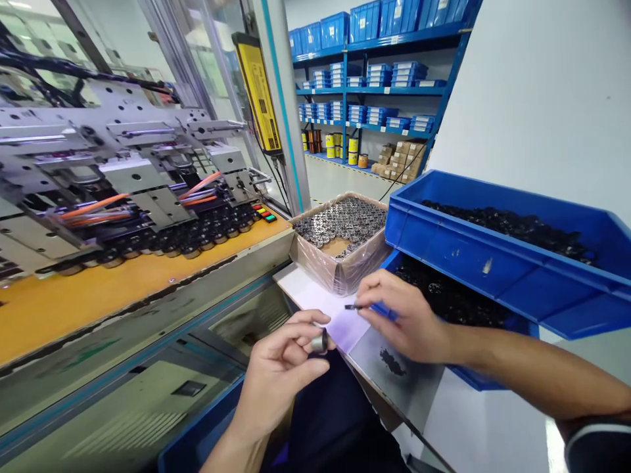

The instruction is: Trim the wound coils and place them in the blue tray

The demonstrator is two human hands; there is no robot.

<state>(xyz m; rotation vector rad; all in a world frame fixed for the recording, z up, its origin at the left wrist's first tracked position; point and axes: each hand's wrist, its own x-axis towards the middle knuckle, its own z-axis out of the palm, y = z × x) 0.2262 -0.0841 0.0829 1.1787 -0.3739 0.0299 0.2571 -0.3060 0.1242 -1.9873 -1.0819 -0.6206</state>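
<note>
Low in the middle of the head view, my left hand (283,368) has its fingers curled round a small metal cylinder (319,342) with a black end. To its right, my right hand (401,315) pinches a small thin black part (351,307) between thumb and fingertips. The two held pieces are apart. Behind the hands stands a plastic-lined cardboard box (340,276) of round metallic parts. Beside my right hand, the lower blue bin (530,328) holds black parts.
An upper blue bin (493,263) of black parts overlaps the lower one at the right. At the left, a machine (148,177) stands over an orange bench (148,289) with a row of black-topped cylinders. Blue shelves (389,90) are behind.
</note>
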